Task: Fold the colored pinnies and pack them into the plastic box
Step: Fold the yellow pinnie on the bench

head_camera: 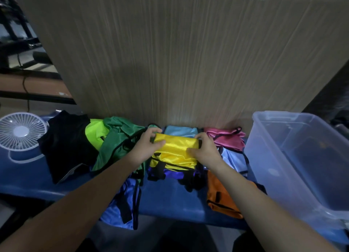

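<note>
We are folding the yellow pinny (174,147) mid-frame; left hand (146,147) and right hand (204,150) both pinch it; next, we think, into the plastic box (294,157) at right.

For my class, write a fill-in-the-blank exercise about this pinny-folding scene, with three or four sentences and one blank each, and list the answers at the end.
1. Both hands, the left hand and the right hand, grip the ____ pinny.
2. The clear plastic box stands on the person's ____ side.
3. The white fan sits beside a ____ garment.
4. Just behind the pinny being folded, by the wall, lies a light ____ pinny.

Answers: yellow; right; black; blue
</note>
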### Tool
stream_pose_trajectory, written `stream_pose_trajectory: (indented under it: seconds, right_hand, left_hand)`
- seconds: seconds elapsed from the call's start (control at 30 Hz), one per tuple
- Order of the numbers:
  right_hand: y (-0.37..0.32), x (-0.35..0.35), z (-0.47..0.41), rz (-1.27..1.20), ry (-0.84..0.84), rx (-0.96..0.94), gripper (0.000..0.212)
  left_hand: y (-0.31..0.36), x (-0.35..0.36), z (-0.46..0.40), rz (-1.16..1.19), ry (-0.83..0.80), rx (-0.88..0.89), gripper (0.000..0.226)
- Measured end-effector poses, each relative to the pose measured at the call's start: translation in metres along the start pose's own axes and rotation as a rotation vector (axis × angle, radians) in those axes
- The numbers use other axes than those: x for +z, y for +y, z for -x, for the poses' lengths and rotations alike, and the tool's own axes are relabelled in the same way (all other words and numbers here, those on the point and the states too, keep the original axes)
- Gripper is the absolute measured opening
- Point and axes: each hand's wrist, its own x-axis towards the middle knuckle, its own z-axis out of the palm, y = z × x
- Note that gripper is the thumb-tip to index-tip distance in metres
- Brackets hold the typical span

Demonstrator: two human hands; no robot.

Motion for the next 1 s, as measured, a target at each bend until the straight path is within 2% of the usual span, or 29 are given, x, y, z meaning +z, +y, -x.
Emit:
stream_pose_trajectory:
  seconds: [0.07, 0.13, 0.23, 0.37, 0.47, 0.57, 0.67, 0.73, 0.87, 1.0]
  right_hand:
    - [0.008, 0.009, -0.001, 0.163, -0.004, -0.032, 0.052]
    - [0.012, 0.017, 0.003, 0.325, 0.038, -0.117, 0.05]
    - [0.009, 0.021, 0.01, 0.529, 0.138, -0.257, 0.048]
    - [-0.009, 0.019, 0.023, 0.63, 0.217, -0.362, 0.049]
    - [-0.025, 0.019, 0.035, 0.562, 0.157, -0.426, 0.046]
    - [-0.038, 0.028, 0.047, 0.455, 0.069, -0.488, 0.038]
    - [-0.049, 0.044, 0.06, 0.353, -0.004, -0.544, 0.032]
    - [-0.052, 0.059, 0.069, 0.323, -0.068, -0.573, 0.029]
    - [-0.045, 0.095, 0.093, 0.435, -0.201, -0.657, 0.035]
    - [-0.033, 0.126, 0.117, 0.647, -0.288, -0.75, 0.054]
  left_hand:
    - [-0.012, 0.004, -0.004, -0.109, -0.067, 0.002, 0.042]
    - [-0.023, 0.005, -0.004, -0.242, -0.119, 0.05, 0.04]
    - [-0.03, 0.004, 0.0, -0.311, -0.101, 0.117, 0.035]
    - [-0.023, -0.004, 0.009, -0.325, -0.042, 0.181, 0.027]
    - [-0.015, -0.016, 0.027, -0.333, -0.016, 0.244, 0.018]
    - [-0.016, -0.037, 0.053, -0.352, 0.029, 0.31, 0.018]
    - [-0.028, -0.062, 0.083, -0.381, 0.13, 0.35, 0.009]
    - [-0.039, -0.077, 0.105, -0.407, 0.198, 0.366, 0.011]
    - [-0.069, -0.093, 0.142, -0.57, 0.243, 0.256, 0.022]
    - [-0.094, -0.094, 0.163, -0.621, 0.217, 0.159, 0.018]
